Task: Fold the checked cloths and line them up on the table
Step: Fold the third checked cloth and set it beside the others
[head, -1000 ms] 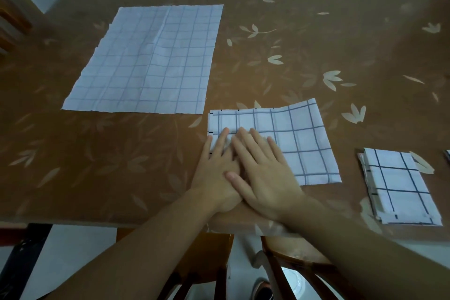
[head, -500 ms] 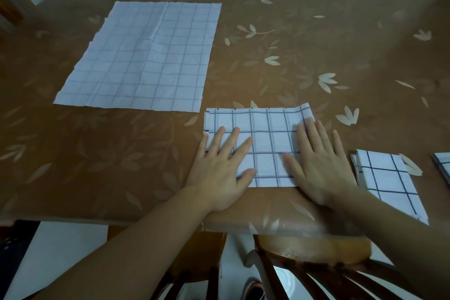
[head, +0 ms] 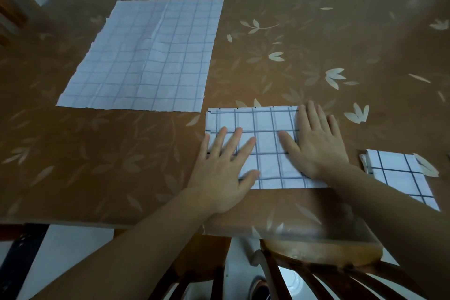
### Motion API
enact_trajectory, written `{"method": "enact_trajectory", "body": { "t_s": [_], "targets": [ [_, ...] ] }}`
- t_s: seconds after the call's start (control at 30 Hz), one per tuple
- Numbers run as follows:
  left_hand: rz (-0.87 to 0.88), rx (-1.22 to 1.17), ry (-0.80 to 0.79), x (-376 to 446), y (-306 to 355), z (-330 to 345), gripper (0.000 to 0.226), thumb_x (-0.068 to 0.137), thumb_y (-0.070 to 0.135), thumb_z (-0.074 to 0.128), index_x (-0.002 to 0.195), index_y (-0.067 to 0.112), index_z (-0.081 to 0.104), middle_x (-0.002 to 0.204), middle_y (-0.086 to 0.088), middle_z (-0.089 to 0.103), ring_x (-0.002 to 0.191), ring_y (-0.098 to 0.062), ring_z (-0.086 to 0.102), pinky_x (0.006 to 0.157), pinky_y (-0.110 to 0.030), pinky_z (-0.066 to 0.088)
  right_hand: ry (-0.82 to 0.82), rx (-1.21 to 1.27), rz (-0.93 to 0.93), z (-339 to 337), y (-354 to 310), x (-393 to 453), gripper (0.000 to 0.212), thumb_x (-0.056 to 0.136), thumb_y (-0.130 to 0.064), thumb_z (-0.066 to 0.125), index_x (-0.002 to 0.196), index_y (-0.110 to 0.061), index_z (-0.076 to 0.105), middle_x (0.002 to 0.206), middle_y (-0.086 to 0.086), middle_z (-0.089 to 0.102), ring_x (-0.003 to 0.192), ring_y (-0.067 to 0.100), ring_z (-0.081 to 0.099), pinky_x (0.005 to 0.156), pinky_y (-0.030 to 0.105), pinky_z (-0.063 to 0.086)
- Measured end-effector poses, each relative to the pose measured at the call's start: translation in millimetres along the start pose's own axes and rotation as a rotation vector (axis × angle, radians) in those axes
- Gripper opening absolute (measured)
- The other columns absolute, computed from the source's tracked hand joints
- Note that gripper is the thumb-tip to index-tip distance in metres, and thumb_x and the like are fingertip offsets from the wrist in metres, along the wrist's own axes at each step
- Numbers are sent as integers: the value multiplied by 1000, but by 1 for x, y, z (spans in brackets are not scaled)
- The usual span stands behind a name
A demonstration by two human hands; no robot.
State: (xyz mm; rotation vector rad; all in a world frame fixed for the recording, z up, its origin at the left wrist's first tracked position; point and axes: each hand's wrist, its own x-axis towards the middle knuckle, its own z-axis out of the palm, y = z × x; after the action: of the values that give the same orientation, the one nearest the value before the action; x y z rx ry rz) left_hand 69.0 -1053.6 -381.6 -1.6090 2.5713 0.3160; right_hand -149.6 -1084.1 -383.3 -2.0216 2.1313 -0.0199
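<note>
The half-folded cloth (head: 258, 146) lies near the front edge of the desk (head: 341, 31), a flat rectangle with more folds likely to come. Both hands rest on it with fingers straight and spread: the left hand (head: 224, 168) presses its left part, the right hand (head: 314, 143) its right end — smoothing it flat, by the look of it.

Just beside it on the right sits a folded cloth (head: 399, 175), a small neat square, so one piece at least seems finished; whether more lie past the frame's right edge cannot be told. Farther back and to the left, an open cloth (head: 146, 56) lies spread and creased, not yet folded.

So the work looks partly done — one cloth finished, one in hand, one waiting. A chair (head: 316, 263) stands below the desk's front edge. Nothing lies between the cloths to block lining them up.
</note>
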Motion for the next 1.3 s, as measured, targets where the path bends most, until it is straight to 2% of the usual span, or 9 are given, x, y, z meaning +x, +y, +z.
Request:
{"method": "enact_trajectory", "body": {
  "t_s": [0.17,0.27,0.4,0.5,0.87,1.0,1.17,1.23,1.3],
  "targets": [
    [-4,-24,63,20,37,-20,61,99,50,26,154,28,11,164,-1,-5,148,-25,-18,115,-51,-18,7,-11,-3,3,1,1,82,92,-64,8,154,-12,-4,162,7,-7,149,19,-11,120,42,-5],
    [69,-134,47,44,66,-16,61,99,43,24,155,25,7,164,1,-3,149,-19,-15,119,-47,-11,15,-39,-22,6,5,1,84,86,-61,-3,153,-11,-6,162,9,-9,148,20,-12,121,42,-3],
    [113,-68,45,44,37,-2,68,95,59,6,155,28,-5,163,5,-9,148,-12,-15,121,-43,-9,36,-18,-10,7,4,2,79,93,-61,6,154,-12,-3,162,7,-7,149,19,-10,120,42,-4],
    [77,-12,58,29,2,3,76,92,67,7,156,28,-3,163,5,-10,149,-13,-15,120,-42,-12,41,-17,-8,5,2,2,79,94,-61,11,154,-13,-1,163,6,-4,149,18,-8,120,42,-3],
    [-54,-13,50,-1,-21,4,83,83,74,1,154,32,-9,162,6,-17,147,-14,-21,114,-43,-18,4,-31,0,3,2,2,83,92,-66,10,154,-13,-3,163,5,-6,149,18,-10,120,42,-4],
    [-60,1,25,-18,-38,6,86,80,75,-2,154,31,-9,162,8,-17,141,-4,-26,116,-47,-15,-6,-38,-9,2,2,1,83,92,-66,11,154,-13,-4,162,5,-7,149,18,-11,120,43,-4],
    [-50,-14,43,-22,-38,5,86,80,75,-1,154,30,-7,163,7,-14,147,-10,-17,117,-48,-12,-11,-38,-16,-6,-1,0,86,90,-68,9,153,-12,-6,162,8,-13,148,20,-14,120,46,-4],
    [-51,-22,42,-21,-39,4,83,84,75,3,154,31,-8,162,8,-15,147,-10,-18,116,-48,-13,134,-88,-157,-15,-11,-13,84,91,-66,12,153,-9,3,162,10,-4,149,22,-5,120,45,-2],
    [-48,-20,34,-20,-40,3,79,90,73,10,154,30,-8,162,7,-15,147,-10,-18,117,-49,-11,175,-73,-462,-27,-24,-36,71,93,-56,33,145,-7,36,154,15,30,142,28,26,118,41,14]
  ]
}}
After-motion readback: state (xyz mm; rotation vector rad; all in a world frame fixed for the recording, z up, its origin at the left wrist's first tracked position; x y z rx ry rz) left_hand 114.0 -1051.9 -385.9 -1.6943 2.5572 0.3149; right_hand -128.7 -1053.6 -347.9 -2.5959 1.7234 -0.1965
